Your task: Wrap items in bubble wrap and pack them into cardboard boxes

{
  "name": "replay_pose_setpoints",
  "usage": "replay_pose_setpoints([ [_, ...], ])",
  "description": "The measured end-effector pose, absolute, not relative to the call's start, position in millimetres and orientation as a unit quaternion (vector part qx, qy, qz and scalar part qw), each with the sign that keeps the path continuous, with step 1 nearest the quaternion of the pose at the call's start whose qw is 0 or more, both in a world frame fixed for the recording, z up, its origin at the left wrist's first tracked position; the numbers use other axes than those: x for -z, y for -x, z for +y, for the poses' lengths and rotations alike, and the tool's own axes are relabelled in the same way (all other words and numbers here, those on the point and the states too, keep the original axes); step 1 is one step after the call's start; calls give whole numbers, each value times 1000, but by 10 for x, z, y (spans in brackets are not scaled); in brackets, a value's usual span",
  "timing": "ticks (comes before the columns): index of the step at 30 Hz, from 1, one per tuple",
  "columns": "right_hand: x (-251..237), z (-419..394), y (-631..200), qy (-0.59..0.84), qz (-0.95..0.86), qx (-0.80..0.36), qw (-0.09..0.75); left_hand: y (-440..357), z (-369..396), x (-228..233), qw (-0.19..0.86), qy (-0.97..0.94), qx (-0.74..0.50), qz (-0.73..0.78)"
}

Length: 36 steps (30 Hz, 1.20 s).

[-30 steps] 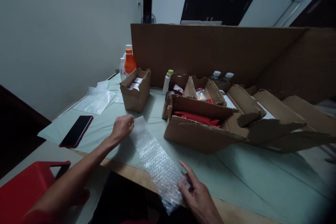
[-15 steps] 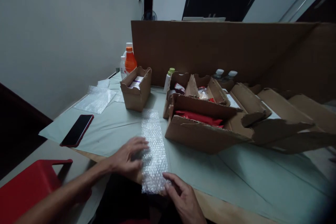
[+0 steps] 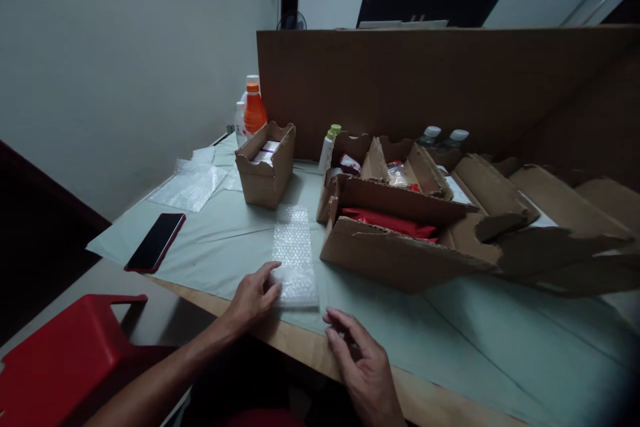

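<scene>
A strip of clear bubble wrap [image 3: 294,253] lies flat on the pale green table cover [image 3: 210,247], running away from me. My left hand [image 3: 253,295] rests beside its near end, fingertips touching the wrap's left edge. My right hand [image 3: 361,363] hovers over the table's front edge just right of the strip, fingers loosely curled and holding nothing. Right of the strip stands an open torn cardboard box [image 3: 400,240] with red packets [image 3: 390,222] inside.
A small cardboard box [image 3: 266,163] stands behind the strip. A dark phone [image 3: 156,241] lies at the left, more bubble wrap [image 3: 190,183] beyond it. Bottles [image 3: 254,110] stand at the back by a tall cardboard wall [image 3: 430,80]. A red chair [image 3: 70,360] sits lower left.
The bubble wrap was held up between both hands, then laid flat on the table and pushed a little away from me. My right hand has let go and drawn back.
</scene>
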State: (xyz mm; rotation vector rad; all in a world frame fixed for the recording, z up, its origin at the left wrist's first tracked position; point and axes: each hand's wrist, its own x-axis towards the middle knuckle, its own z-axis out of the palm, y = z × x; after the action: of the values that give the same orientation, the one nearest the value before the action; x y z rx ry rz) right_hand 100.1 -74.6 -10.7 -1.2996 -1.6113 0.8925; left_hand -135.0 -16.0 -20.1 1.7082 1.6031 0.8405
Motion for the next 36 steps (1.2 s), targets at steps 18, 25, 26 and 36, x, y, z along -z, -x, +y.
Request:
replay_pose_setpoints([
  [18,146,-328,-722,428,-852,-122,277,1439,-570,235,145,-800,-323,485],
  [25,83,-334,-756,446,-820,-19,359,1413,-409,285,188,-718,-321,588],
  [26,96,-346,-759,438,-826,-8,355,1407,-373,286,186,-716,-318,593],
  [36,208,-292,-724,400,-872,-82,271,1401,-500,197,105,-778,-331,524],
])
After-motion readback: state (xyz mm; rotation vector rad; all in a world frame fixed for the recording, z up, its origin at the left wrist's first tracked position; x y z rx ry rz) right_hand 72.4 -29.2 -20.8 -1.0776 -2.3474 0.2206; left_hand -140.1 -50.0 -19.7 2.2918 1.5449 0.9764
